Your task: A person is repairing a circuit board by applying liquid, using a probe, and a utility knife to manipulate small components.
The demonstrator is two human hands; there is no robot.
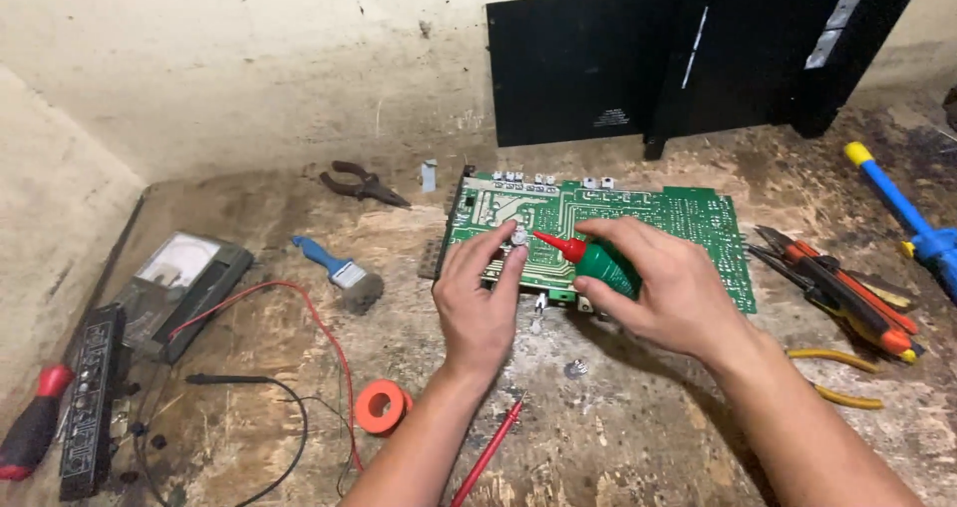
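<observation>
Head-camera view over a scarred wooden workbench [638, 437]: a green circuit board [688, 218] lies flat near the back wall, copper-trace side up, where both hands can reach it. The right hand [668, 288] wraps around a small green squeeze bottle [608, 268], fingers closed on its body, tilting it so the red nozzle [558, 243] points left and down at a small silvery part [518, 236] on the board. The left hand [478, 303] rests on the board's near edge, its fingertips pinching or steadying that part; which of the two cannot be told. The grip seems meant to keep the part from shifting under the nozzle. Tools lie in a ring just out of the way: a blue-handled brush [339, 268] and dark pliers [364, 185] to the left, an analogue meter [184, 278] with red and black leads, an orange tape roll [382, 405], red-handled cutters [837, 293] to the right. A black casing [588, 63] leans against the wall behind.
</observation>
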